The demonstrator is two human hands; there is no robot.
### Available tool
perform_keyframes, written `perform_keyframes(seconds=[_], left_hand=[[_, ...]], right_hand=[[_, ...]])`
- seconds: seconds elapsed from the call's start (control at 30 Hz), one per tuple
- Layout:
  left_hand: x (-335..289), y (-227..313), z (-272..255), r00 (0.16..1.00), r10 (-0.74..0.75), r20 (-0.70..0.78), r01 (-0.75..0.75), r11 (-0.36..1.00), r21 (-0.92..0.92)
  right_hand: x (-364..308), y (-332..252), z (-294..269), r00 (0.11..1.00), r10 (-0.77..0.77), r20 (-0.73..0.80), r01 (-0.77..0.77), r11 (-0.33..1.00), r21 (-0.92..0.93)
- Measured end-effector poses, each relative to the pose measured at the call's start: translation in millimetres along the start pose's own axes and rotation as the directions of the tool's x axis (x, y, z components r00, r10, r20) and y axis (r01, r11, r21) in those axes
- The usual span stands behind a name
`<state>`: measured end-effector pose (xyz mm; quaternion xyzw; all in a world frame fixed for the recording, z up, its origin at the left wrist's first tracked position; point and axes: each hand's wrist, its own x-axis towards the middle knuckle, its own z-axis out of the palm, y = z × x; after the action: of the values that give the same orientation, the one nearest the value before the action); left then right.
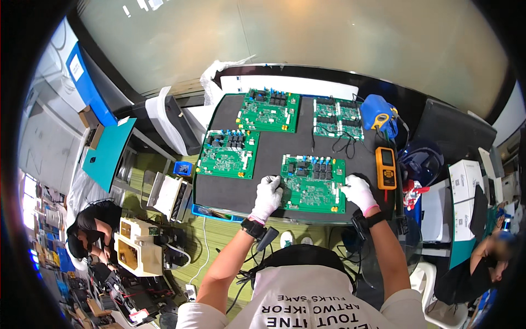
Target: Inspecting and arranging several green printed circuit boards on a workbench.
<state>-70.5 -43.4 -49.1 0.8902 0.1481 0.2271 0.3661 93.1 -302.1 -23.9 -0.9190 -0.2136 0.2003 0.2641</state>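
A green circuit board (313, 185) with black relays and blue parts along its far side is at the near right of the dark grey table mat (230, 193). My left hand (268, 198), in a white glove, has its fingers closed on the board's left edge. On the opposite edge, my gloved right hand (358, 193) pinches the board. Whether the board rests on the mat or is slightly raised, I cannot tell. Two similar boards lie at the left, one nearer (228, 153) and one farther back (268, 111). A panel of smaller boards (338, 119) lies at the far right with black leads on it.
Right of my right hand lies a yellow handheld meter (386, 168). Behind it stands a blue device (377, 111). White boxes (464, 186) stand farther right. A small blue bin (182, 168) is off the table's left side. Other people (90, 233) sit at both sides.
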Motion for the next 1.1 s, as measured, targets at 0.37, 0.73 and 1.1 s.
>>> perform_keyframes(seconds=[0.37,0.73,1.1], left_hand=[[5,8,-20,0.97,-0.163,0.181,0.191,0.97,-0.15],[20,7,-5,0.982,-0.116,0.153,0.151,0.958,-0.245],[19,-1,-6,0.955,-0.133,0.266,0.231,0.895,-0.383]], right_hand=[[-24,-25,-7,0.952,-0.162,-0.259,0.059,0.93,-0.364],[-33,-5,-3,0.96,-0.199,-0.195,0.206,0.979,0.015],[-33,-5,1,0.952,-0.197,-0.232,0.233,0.963,0.137]])
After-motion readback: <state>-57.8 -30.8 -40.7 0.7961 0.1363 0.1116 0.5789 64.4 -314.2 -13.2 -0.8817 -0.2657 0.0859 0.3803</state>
